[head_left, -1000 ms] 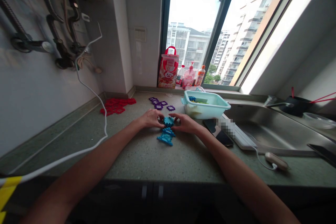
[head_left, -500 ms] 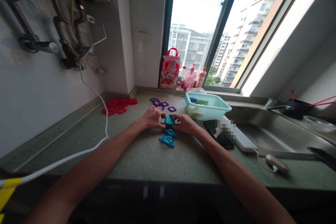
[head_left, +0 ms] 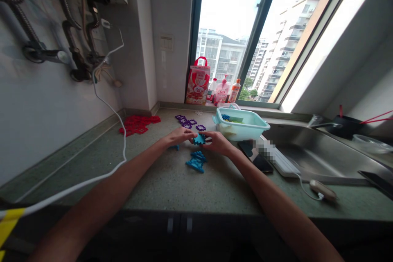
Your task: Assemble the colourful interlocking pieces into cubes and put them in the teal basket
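Between my two hands, just above the counter [head_left: 166, 184], is a teal toothed building piece [head_left: 199, 139]. My left hand [head_left: 181, 135] pinches its left side with thumb and fingers. On the other side, my right hand [head_left: 217, 142] grips the right edge, fingers curled round it. Nearer to me lies a small pile of blue toothed pieces [head_left: 197, 161]. Another blue piece [head_left: 175, 147] shows partly from under my left wrist. Several purple toothed pieces [head_left: 186, 121] lie flat beyond my hands.
Red pieces [head_left: 138, 124] are heaped at the left by the wall. A pale green tub [head_left: 245, 129] with pieces inside stands right of my hands. Past it are a black phone [head_left: 256, 157], a white power strip [head_left: 285, 163] and the sink [head_left: 325, 151]. A white cable [head_left: 104, 176] crosses the left.
My left hand has turned and flattened, its fingers now nearer the top of the teal piece, which has tilted slightly. A blue piece now shows under my left wrist.
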The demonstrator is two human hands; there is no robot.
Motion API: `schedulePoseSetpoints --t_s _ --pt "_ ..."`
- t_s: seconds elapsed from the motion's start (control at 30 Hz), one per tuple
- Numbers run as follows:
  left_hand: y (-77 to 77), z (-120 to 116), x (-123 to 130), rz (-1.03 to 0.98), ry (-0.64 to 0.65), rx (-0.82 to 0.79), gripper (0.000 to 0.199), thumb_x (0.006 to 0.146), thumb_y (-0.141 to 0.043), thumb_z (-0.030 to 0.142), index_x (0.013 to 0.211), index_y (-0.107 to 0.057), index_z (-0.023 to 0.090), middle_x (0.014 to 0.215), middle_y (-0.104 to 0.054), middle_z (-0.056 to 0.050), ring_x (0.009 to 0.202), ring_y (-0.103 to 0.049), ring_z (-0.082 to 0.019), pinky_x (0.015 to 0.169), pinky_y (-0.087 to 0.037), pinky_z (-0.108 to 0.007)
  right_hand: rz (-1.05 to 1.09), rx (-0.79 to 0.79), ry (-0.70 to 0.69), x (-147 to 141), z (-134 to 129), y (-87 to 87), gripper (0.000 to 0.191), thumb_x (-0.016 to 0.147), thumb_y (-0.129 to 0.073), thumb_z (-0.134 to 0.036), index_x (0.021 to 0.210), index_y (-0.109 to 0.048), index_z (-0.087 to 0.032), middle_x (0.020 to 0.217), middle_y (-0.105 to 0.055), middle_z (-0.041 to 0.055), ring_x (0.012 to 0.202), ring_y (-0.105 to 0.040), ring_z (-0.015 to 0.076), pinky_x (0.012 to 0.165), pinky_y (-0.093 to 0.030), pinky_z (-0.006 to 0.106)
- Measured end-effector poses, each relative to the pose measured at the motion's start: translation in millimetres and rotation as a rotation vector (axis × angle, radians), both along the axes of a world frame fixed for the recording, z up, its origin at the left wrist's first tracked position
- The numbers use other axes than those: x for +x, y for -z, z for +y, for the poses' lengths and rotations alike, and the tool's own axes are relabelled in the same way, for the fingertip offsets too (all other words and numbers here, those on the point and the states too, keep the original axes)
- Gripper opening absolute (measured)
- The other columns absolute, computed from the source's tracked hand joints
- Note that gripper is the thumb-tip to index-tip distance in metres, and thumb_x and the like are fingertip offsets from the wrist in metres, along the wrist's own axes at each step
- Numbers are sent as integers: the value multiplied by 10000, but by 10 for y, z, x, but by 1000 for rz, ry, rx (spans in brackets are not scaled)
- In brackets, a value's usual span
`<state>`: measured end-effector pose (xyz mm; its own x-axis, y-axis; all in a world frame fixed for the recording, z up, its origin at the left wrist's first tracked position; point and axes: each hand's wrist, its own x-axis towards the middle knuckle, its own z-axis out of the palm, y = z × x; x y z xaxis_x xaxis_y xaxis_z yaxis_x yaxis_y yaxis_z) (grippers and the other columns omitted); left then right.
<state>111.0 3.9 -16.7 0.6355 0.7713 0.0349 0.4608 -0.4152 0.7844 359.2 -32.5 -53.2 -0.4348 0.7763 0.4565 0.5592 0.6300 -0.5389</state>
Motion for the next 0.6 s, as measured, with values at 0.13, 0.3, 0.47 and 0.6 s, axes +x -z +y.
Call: schedulePoseSetpoints --t_s 0.13,0.3,0.47,0.6 --pt "17 21 23 -8 -68 -15 536 767 -698 673 835 -812 154 820 -780 -80 819 -670 -222 753 -455 -298 -35 105 -12 -46 -66 -56 584 812 -787 -239 1387 -688 -221 1268 -738 99 988 -755 238 856 -660 340" --pt "33 40 26 -142 -34 -114 454 682 -805 571 811 -780 136 794 -758 -65 805 -666 -210 766 -471 -297 -150 233 2 -83 -181 -189 632 839 -797 -252 1449 -633 -229 1331 -693 125 1010 -744 251 939 -627 384" --pt "-102 -34 -35 -283 72 -129 449 702 -843 470 967 -752 119 937 -778 -88 876 -699 -212 854 -520 -332 -172 297 -30 -94 -451 -478 684 876 -734 -211 1529 -541 -276 1410 -635 118 1258 -644 293 1102 -526 432" --pt "-231 -171 -118 -202 160 111 380 761 -828 435 987 -756 137 974 -768 -68 942 -690 -218 898 -517 -339 -52 184 -76 -44 -646 -624 721 898 -692 -253 1580 -460 -283 1430 -631 117 1171 -684 258 956 -608 386"
